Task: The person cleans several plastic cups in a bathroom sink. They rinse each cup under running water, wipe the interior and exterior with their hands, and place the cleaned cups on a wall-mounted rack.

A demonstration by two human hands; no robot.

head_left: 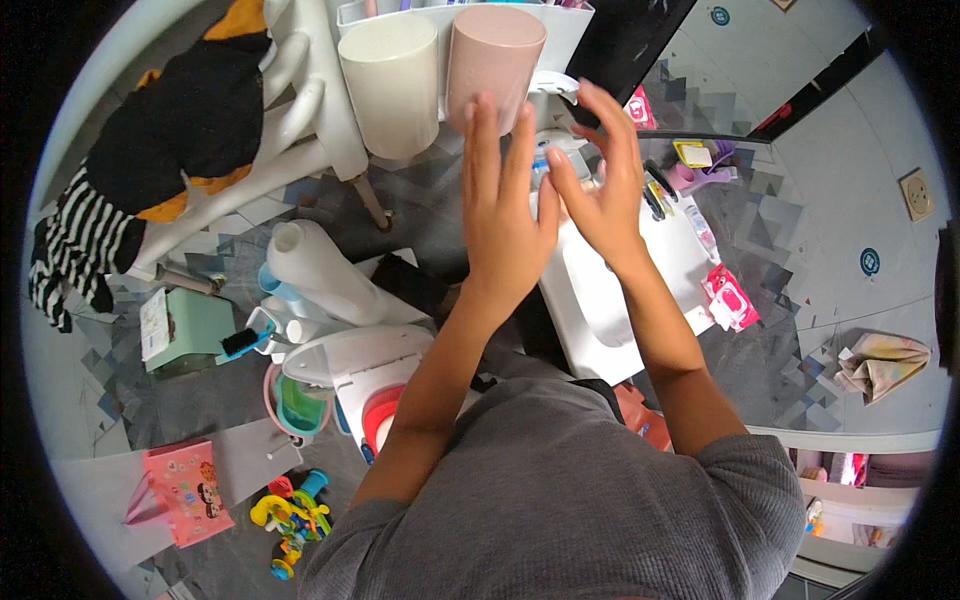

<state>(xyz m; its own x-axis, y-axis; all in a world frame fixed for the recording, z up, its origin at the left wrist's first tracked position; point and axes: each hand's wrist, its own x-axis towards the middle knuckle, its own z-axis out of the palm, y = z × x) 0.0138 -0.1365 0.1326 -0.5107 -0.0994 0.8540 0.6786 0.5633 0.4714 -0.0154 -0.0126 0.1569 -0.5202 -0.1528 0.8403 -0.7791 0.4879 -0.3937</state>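
Note:
My left hand [505, 205] is raised with its fingers stretched upward, the fingertips overlapping the lower part of a pink cup [498, 55] in the picture. Whether they touch it I cannot tell. Close beside it, my right hand [612, 185] has its fingers apart and slightly curved, near a white fitting [553, 83] on the holder. Neither hand holds anything visible. A cream cup [390, 90] hangs left of the pink one beneath a white holder [570, 30]. Below both hands lies a white sink [595, 290], its tap area partly hidden by my fingers.
Right of the sink basin are a pink packet [730, 298], a toothpaste-like tube [700, 230] and a soap dish [695, 155]. To the left are a toilet [350, 355], a green bin [195, 325], colourful toys [290, 520] and a white rack with dark clothes [180, 130].

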